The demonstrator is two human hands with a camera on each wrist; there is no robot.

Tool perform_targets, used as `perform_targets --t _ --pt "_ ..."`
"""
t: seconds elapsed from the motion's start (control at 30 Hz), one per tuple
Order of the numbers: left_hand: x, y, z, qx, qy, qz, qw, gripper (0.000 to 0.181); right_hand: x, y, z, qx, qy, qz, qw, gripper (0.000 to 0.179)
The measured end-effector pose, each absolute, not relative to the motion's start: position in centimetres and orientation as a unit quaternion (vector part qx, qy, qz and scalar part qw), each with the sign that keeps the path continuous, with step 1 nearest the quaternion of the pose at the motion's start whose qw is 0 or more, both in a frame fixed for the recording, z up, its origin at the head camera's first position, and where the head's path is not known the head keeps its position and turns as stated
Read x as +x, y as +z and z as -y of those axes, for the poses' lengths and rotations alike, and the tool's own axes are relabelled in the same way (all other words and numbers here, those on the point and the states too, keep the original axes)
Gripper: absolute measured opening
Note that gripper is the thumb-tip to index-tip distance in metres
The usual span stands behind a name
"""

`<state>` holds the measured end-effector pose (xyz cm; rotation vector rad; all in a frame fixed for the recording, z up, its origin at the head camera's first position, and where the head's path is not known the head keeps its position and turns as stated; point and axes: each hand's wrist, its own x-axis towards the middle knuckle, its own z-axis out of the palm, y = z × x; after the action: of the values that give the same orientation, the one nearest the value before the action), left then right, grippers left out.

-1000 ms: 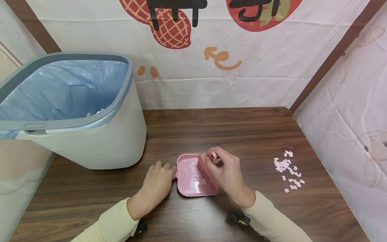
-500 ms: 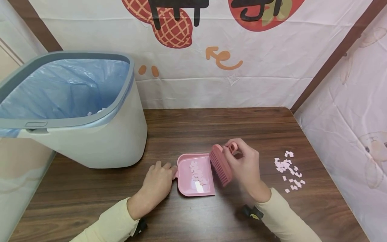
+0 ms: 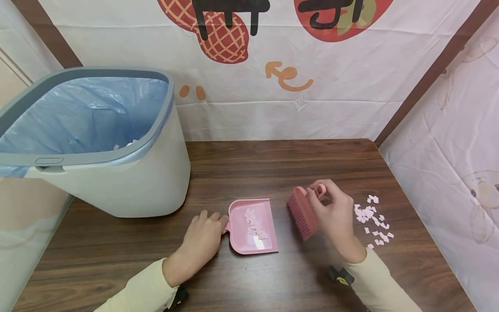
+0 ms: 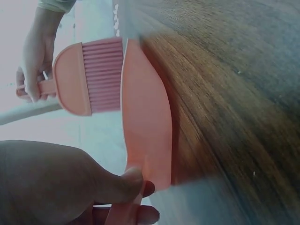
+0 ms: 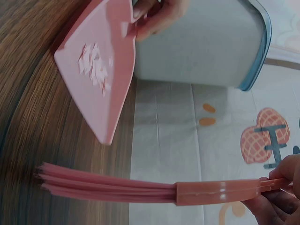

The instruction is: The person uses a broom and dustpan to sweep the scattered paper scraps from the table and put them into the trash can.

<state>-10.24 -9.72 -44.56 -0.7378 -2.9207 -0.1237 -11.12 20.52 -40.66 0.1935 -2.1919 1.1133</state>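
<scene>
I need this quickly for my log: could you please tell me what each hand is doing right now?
Left hand: grips the handle of the flat pink plastic dustpan.
Right hand: holds the small pink plastic brush.

Dustpan (image 3: 253, 225) handle hidden under left hand (image 3: 202, 236); bin (image 3: 89, 143) cut off at the head view's left edge; worktop (image 4: 225, 93) blurred.

Both arms wear long, pale cream-yellow sleeves of a soft, smooth fabric, ending just above the wrists. The left hand (image 3: 202, 236) and right hand (image 3: 333, 212) are bare, with no rings or gloves to be seen. A small black device is strapped under each wrist; the one at the right sleeve (image 3: 374, 281) carries a small yellow mark.
</scene>
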Motion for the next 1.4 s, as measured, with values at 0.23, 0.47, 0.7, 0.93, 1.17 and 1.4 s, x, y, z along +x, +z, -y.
perform_targets --t 0.23,0.47,0.7,0.93,1.17,1.4 --pt "-10.2 -44.9 10.2 -0.247 -0.067 0.965 0.063 0.018 -10.9 -40.6 -22.7 0.053 0.419 0.838 0.347 0.012" --pt "-10.1 -45.2 10.3 -0.252 -0.083 0.962 0.067 0.019 -10.5 -40.5 -25.1 0.019 0.391 0.847 0.360 0.009" --pt "-10.0 -45.5 10.4 -0.251 -0.088 0.961 0.075 0.019 -9.7 -40.8 -26.7 -0.005 0.379 0.851 0.363 0.006" --pt "-9.8 -45.8 10.5 -0.248 -0.090 0.962 0.075 0.019 -9.5 -41.1 -27.2 -0.019 0.369 0.860 0.353 0.007" --pt "-9.9 -46.3 10.5 -0.248 -0.095 0.961 0.073 0.019 -9.6 -41.0 -27.0 -0.019 0.368 0.863 0.347 0.007" --pt "-9.9 -46.7 10.6 -0.246 -0.096 0.961 0.078 0.020 -9.7 -41.1 -26.9 -0.017 0.369 0.862 0.347 0.007"
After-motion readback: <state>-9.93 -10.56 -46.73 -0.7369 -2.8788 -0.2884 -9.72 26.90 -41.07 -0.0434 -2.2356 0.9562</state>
